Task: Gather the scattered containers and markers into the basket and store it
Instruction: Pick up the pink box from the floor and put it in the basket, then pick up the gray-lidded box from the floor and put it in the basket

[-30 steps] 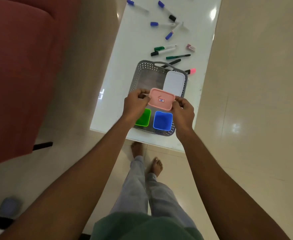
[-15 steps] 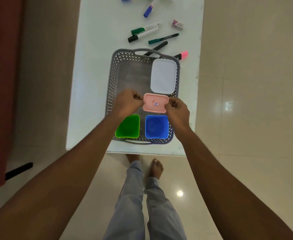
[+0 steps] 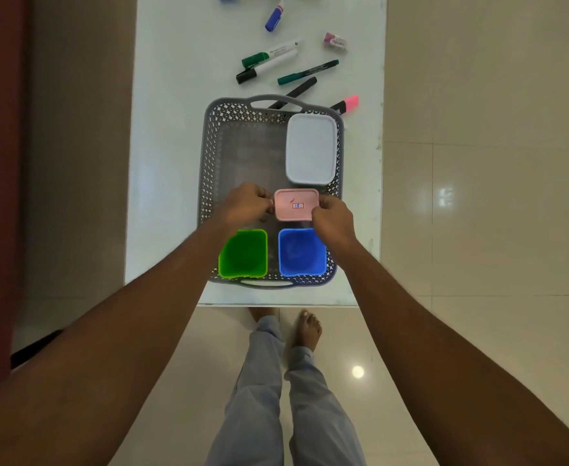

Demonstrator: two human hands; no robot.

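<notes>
Over the basket (image 3: 206, 163), left hand (image 3: 246, 205) and right hand (image 3: 334, 220) — each grip clamped — pinch the pink container (image 3: 295, 212) (sticker reads "18").

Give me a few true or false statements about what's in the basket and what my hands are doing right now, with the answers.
1. The left hand and the right hand both hold the pink container over the basket. True.
2. The green container sits outside the basket. False: it is inside, beside the blue container.
3. The white container lies in the basket's far right corner. True.
4. All the markers are in the basket. False: they lie on the table beyond it.
</notes>
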